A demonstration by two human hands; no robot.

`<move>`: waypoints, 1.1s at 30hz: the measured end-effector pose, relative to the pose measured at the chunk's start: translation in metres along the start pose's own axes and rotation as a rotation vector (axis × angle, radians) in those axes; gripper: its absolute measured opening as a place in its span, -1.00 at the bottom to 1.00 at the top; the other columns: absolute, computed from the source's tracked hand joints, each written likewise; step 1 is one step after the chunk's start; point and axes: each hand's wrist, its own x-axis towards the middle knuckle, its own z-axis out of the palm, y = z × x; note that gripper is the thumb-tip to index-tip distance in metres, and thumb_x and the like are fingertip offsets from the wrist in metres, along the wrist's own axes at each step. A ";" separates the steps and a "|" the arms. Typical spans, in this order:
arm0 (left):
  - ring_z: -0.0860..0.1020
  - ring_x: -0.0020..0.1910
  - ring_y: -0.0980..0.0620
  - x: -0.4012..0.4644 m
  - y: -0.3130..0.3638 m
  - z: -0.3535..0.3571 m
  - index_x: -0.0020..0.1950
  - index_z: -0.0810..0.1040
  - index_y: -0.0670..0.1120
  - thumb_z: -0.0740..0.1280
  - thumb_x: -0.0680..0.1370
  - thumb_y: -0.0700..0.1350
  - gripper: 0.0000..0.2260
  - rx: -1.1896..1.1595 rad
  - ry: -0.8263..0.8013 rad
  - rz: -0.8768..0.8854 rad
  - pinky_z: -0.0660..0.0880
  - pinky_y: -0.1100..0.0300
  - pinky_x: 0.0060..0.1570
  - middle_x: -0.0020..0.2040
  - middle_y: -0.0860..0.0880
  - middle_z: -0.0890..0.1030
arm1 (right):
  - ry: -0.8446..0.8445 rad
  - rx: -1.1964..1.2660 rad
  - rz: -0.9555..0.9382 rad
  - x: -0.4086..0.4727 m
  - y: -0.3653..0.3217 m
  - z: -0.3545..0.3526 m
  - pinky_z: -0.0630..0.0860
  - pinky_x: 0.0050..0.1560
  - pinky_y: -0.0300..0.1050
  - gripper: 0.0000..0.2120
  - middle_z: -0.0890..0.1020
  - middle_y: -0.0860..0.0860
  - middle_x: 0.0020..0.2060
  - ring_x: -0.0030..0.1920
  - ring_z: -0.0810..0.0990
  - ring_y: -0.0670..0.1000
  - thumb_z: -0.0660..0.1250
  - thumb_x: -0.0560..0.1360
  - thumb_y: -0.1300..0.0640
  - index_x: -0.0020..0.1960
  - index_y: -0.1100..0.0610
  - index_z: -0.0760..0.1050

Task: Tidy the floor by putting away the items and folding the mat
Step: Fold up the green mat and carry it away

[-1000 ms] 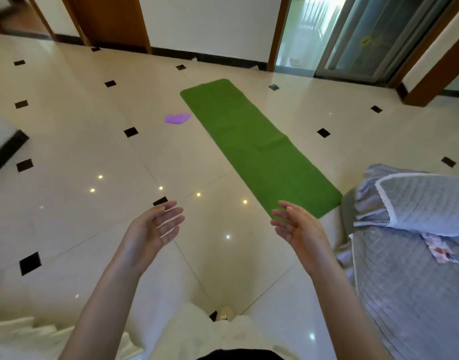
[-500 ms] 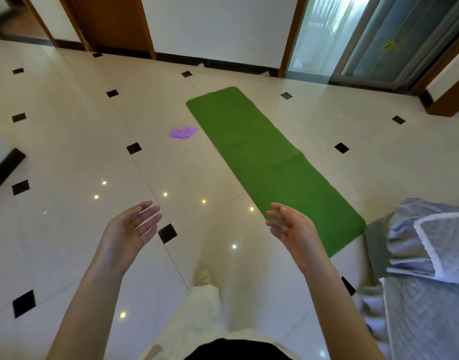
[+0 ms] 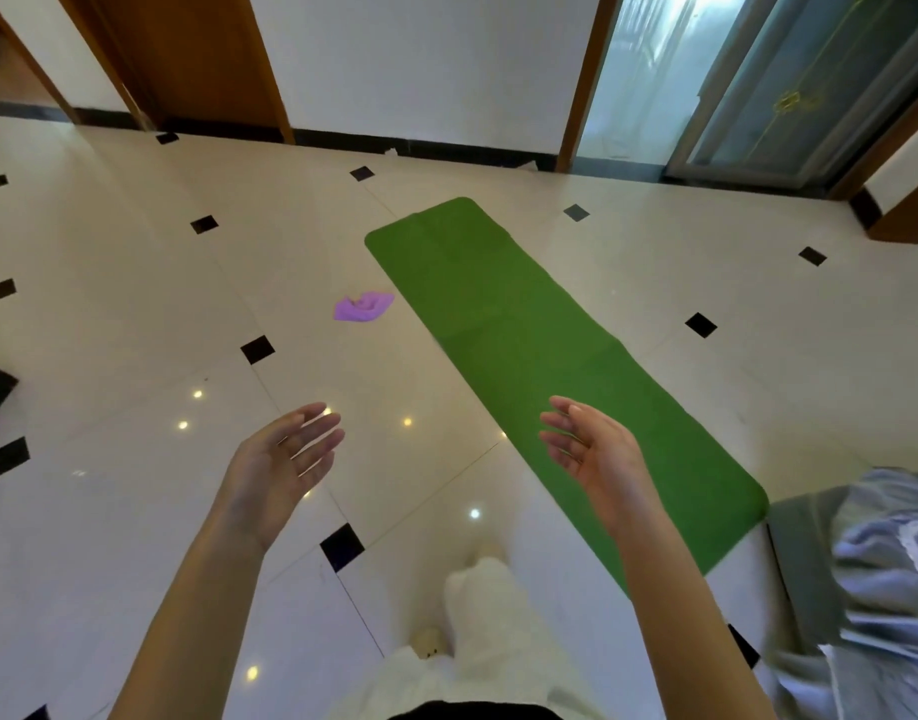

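On the cream tiled floor (image 3: 134, 314), at about ten o'clock from the left hand, a small crumpled purple item (image 3: 363, 307) lies just beside the long edge of the green mat, well apart from both hands.

The left hand (image 3: 282, 462) is held out above the floor, palm turned inward, its fingers (image 3: 319, 433) straight and loosely spread, holding nothing. Below and between the forearms, a leg in white trousers (image 3: 490, 610) ends in a pale shoe (image 3: 429, 641) on the tiles.

The green mat (image 3: 524, 345) lies flat and unfolded, running from twelve o'clock near the far wall down toward four o'clock, where its near end stops just beside grey-blue quilted bedding (image 3: 872, 579) at the right edge. A faint crease crosses it midway.

The right hand (image 3: 594, 449) hovers in front of the mat's near half, palm facing the left hand, fingers (image 3: 560, 423) relaxed and slightly apart, gripping nothing; whether it touches the mat cannot be told, though it appears raised above it.
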 end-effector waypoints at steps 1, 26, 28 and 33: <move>0.57 0.02 -0.05 0.012 0.006 0.004 0.04 0.54 -0.16 0.15 0.58 -0.18 -0.81 0.002 0.004 -0.003 0.44 0.14 0.00 0.02 -0.11 0.61 | 0.003 -0.002 0.004 0.013 -0.005 0.004 0.53 -0.19 -0.22 -0.81 0.65 0.03 -0.21 -0.24 0.61 -0.04 0.17 0.59 0.21 0.02 0.15 0.56; 0.65 -0.17 0.05 0.302 0.164 0.150 0.02 0.56 -0.15 0.15 0.57 -0.18 -0.80 -0.055 0.024 -0.031 0.49 0.19 -0.05 -0.16 -0.04 0.69 | -0.028 -0.054 0.059 0.328 -0.164 0.107 0.55 -0.20 -0.25 -0.83 0.63 0.06 -0.16 -0.22 0.59 -0.02 0.19 0.57 0.22 0.05 0.18 0.55; 0.65 -0.18 0.04 0.326 0.177 0.155 0.02 0.56 -0.16 0.16 0.57 -0.19 -0.81 -0.046 -0.004 -0.051 0.54 0.23 -0.15 -0.15 -0.05 0.68 | -0.003 -0.044 0.053 0.346 -0.166 0.119 0.55 -0.19 -0.24 -0.83 0.64 0.06 -0.17 -0.23 0.60 -0.03 0.19 0.57 0.23 0.04 0.18 0.55; 0.62 -0.16 0.01 0.396 0.225 0.161 0.04 0.55 -0.16 0.16 0.56 -0.19 -0.81 0.023 -0.090 -0.092 0.55 0.26 -0.23 -0.11 -0.07 0.65 | 0.091 0.011 0.029 0.393 -0.168 0.160 0.56 -0.22 -0.25 -0.82 0.64 0.07 -0.18 -0.24 0.61 -0.02 0.18 0.58 0.24 0.03 0.18 0.55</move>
